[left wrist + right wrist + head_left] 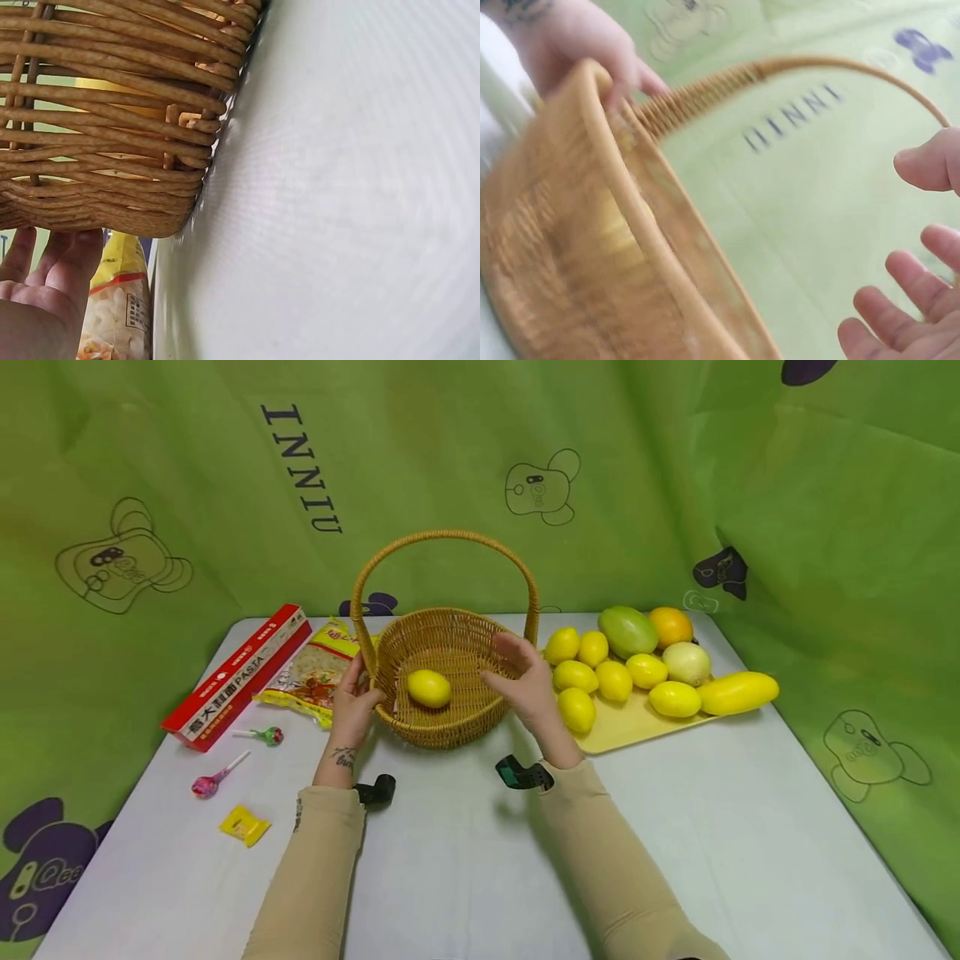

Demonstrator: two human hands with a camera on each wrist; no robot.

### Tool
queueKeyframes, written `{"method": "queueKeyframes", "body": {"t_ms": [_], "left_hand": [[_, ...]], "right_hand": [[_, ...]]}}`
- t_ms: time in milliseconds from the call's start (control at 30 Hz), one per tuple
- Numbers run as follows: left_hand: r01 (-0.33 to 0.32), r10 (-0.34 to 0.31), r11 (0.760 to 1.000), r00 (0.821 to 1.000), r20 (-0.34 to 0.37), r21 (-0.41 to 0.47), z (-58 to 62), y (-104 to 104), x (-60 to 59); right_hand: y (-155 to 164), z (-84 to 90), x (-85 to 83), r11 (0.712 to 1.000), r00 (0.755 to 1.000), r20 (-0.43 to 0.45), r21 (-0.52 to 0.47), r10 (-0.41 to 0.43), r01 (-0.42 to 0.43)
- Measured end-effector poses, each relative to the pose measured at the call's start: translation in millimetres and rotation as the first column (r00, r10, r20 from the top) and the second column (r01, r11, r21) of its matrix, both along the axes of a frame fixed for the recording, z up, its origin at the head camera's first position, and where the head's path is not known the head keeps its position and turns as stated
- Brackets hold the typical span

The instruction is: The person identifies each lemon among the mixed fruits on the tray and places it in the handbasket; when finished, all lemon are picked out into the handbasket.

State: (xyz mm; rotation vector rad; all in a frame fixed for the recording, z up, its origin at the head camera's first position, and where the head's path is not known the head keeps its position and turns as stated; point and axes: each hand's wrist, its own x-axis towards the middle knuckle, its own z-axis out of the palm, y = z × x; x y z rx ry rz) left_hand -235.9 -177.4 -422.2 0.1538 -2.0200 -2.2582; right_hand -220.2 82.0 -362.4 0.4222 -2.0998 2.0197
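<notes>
A round wicker basket [442,681] of tightly woven tan cane, with a tall arched handle, stands at the centre of the head view, and one smooth yellow lemon [428,687] lies on its floor. The left hand [352,702] rests against the basket's left rim at the foot of the handle; the right wrist view shows its fingers curled over the rim there. The right hand [525,681] hovers at the basket's right side over the rim, palm inward, fingers spread and relaxed, holding nothing; in the right wrist view its fingertips [911,274] are apart at the lower right of the frame. The left wrist view shows the coarse horizontal weave of the basket wall meeting the table. Right of centre, a pale yellow tray [637,727] carries more lemons, a green mango [627,631], an orange [671,625], a pale round fruit and a long yellow one. Left of the basket lie a crinkly snack bag [315,677], a long red pasta box [238,675], two lollipops [217,777] and a small yellow sachet [243,824]. All rest on a smooth white table [480,860], backed by a draped green cloth [225,460] printed with cartoon outlines and lettering
</notes>
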Motion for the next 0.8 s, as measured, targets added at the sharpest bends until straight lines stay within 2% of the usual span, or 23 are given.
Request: {"method": "queueKeyframes", "body": {"t_ms": [200, 433, 600, 800], "left_hand": [[-0.012, 0.012, 1.000, 1.000, 0.008, -0.011, 0.1, -1, 0.6], [-0.017, 0.017, 1.000, 1.000, 0.011, 0.018, -0.1, 1, -0.1], [-0.018, 0.018, 0.999, 1.000, 0.009, 0.035, 0.1, 1, -0.5], [-0.018, 0.017, 0.999, 1.000, 0.020, 0.035, 0.4, 1, -0.3]], "right_hand": [[48, -11.4, 1.0, 0.983, 0.984, 0.021, -0.051, -0.177, 0.178], [89, -37.6, 4.3, 0.935, 0.934, 0.064, -0.031, -0.352, 0.355], [102, -54.5, 6.7, 0.913, 0.907, 0.111, 0.034, -0.407, 0.406], [104, -68.9, 8.8, 0.905, 0.881, 0.209, 0.110, -0.424, 0.410]]}}
